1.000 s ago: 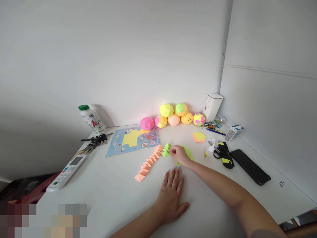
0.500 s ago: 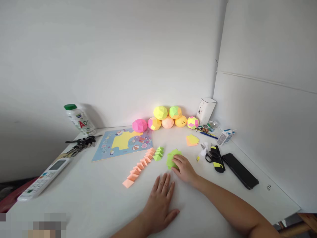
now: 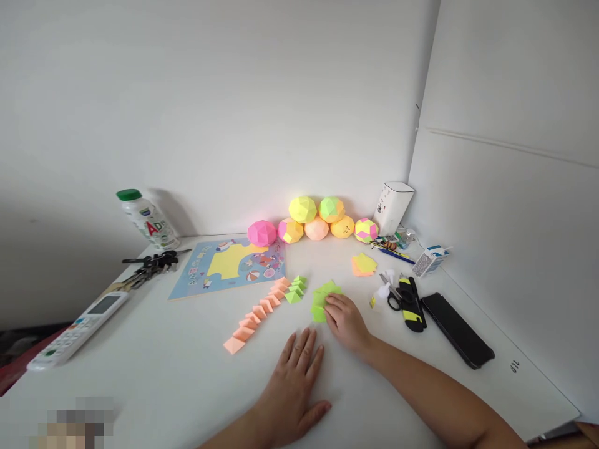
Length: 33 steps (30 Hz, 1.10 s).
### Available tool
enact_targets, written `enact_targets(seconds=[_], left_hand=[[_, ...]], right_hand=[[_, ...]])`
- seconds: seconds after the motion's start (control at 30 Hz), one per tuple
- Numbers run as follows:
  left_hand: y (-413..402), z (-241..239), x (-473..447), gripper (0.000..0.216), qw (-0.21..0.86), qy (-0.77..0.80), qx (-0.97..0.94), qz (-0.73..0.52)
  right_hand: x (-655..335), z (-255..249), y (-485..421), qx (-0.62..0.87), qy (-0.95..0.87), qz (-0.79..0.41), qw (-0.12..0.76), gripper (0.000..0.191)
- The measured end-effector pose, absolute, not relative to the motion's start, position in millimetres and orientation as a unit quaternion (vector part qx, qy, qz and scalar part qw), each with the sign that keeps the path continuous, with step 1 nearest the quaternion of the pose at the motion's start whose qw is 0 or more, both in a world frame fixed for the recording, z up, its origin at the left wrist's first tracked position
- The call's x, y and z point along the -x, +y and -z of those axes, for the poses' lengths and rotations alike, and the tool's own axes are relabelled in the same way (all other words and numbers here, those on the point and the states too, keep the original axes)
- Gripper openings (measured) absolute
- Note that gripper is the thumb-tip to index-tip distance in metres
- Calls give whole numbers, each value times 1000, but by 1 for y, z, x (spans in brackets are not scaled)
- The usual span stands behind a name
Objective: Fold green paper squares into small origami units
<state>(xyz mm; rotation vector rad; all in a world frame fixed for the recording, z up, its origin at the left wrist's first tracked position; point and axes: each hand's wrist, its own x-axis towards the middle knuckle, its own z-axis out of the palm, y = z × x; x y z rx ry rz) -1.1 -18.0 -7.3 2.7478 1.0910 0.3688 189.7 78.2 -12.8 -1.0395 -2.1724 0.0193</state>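
Flat on the white table lies my left hand (image 3: 292, 390), fingers stretched and holding nothing. My right hand (image 3: 345, 319) has its fingers bent together on the right edge of a loose pile of light green paper squares (image 3: 321, 302); its thumb side hides part of them. Just left of the pile stands a short row of folded green paper pieces (image 3: 296, 290). A longer diagonal row of folded peach paper pieces (image 3: 256, 316) runs from there down to the left, apart from both hands.
Paper balls (image 3: 303, 210) are stacked against the back wall. A blue picture board (image 3: 191, 274), a bottle (image 3: 152, 221), keys (image 3: 156, 265) and a remote control (image 3: 77, 333) lie left. Yellow and orange paper (image 3: 364, 264), scissors (image 3: 394, 302), a box cutter (image 3: 412, 312) and a black phone (image 3: 456, 330) lie right.
The right hand's fingers have shifted slightly on the green paper squares, which look a little more spread. My left hand stays flat. The whole view has shifted slightly.
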Motion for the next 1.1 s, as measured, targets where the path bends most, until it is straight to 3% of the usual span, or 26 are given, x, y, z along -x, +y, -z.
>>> enact_targets(seconds=[0.13,0.2,0.3,0.4,0.47,0.6,1.1], left_hand=[[-14,5,1,57,175,360,-899,-178],[-10,5,1,46,275,385,-844,-251],[-3,1,1,35,452,459,-665,-378],[3,-4,1,34,576,420,-553,-431],[6,-8,0,26,601,438,-518,-423],[9,-10,-1,30,631,478,-426,-437],[8,-9,-2,38,649,488,-369,-452]], right_hand=[[-187,-1,73,408,-778,-105,466,17],[-184,-8,67,426,-731,-219,485,18],[-179,-14,56,450,-649,-441,425,31],[-174,-15,48,430,-597,-564,376,34],[-172,-14,45,405,-580,-610,357,34],[-172,-13,45,365,-566,-656,341,31],[-178,-11,53,365,-575,-672,291,39]])
